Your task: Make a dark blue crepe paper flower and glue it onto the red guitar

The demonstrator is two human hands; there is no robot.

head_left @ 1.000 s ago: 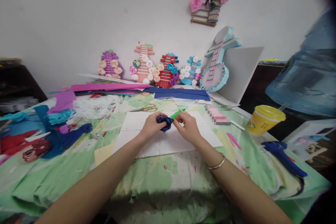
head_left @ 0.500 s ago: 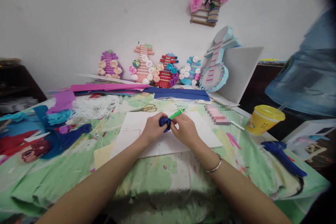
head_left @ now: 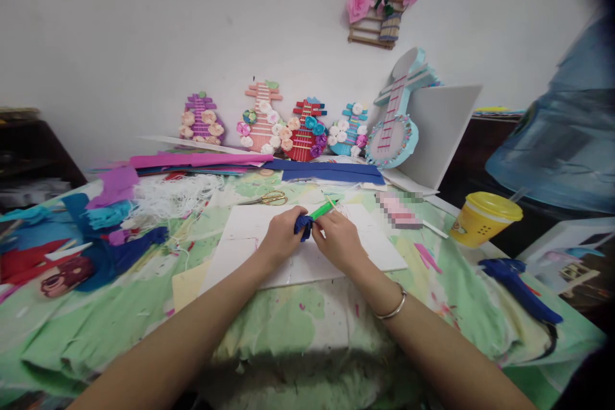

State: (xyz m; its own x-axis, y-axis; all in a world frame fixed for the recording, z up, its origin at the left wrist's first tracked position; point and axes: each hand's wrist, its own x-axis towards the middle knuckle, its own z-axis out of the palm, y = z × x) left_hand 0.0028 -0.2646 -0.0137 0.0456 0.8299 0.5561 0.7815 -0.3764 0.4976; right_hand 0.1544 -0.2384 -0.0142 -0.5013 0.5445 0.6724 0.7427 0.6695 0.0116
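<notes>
Dark blue crepe paper [head_left: 302, 227], bunched into a small rosette, is pinched between my two hands above a white foam board [head_left: 240, 246]. My left hand [head_left: 284, 234] is closed around its left side. The fingertips of my right hand [head_left: 339, 237] press together at its right edge. Just behind the paper a bright green pen-like stick [head_left: 323, 209] slants up to the right; whether a hand holds it or it lies on the board, I cannot tell. Gold-handled scissors [head_left: 273, 198] lie beyond the board.
White string [head_left: 177, 198] and coloured paper scraps [head_left: 110, 211] heap on the left. A blue glue gun [head_left: 519, 288] and a yellow cup [head_left: 485, 221] stand to the right. Several paper-flowered lute models [head_left: 302, 131] lean against the wall, before blue paper strips [head_left: 331, 172].
The blue paper has turned slightly between my fingers and shifted a little. My right fingers have drawn closer to it. The things on the table stay where they were.
</notes>
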